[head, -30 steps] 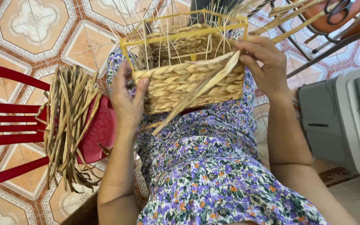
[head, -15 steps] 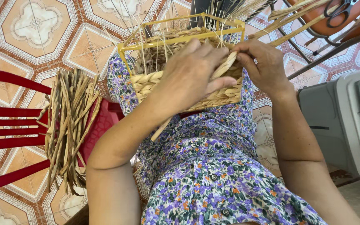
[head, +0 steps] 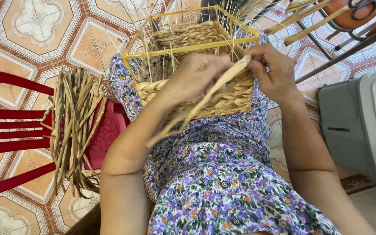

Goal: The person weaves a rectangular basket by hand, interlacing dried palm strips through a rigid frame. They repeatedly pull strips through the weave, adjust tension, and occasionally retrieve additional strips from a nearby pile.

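A half-woven straw basket [head: 183, 41] on a yellow wire frame [head: 188, 48] rests on my lap, over a floral dress [head: 223, 178]. My left hand [head: 196, 76] lies across the front wall of the basket, fingers curled on a long flat straw strand [head: 196, 106]. My right hand [head: 273, 72] pinches the upper end of the same strand at the basket's right front corner. The strand's loose end hangs down to the left over my lap. Thin straw stakes stick up from the rim.
A bundle of dry straw strands [head: 75, 126] lies on a red plastic chair [head: 18, 130] at my left. A grey plastic appliance [head: 362, 126] stands at the right. Metal chair legs [head: 340, 48] and more straw cross the top right. The floor is patterned tile [head: 35, 35].
My left hand has moved from the basket's left side across its front to the strand. The basket has tilted slightly, and both hands now meet at the strand's upper end.
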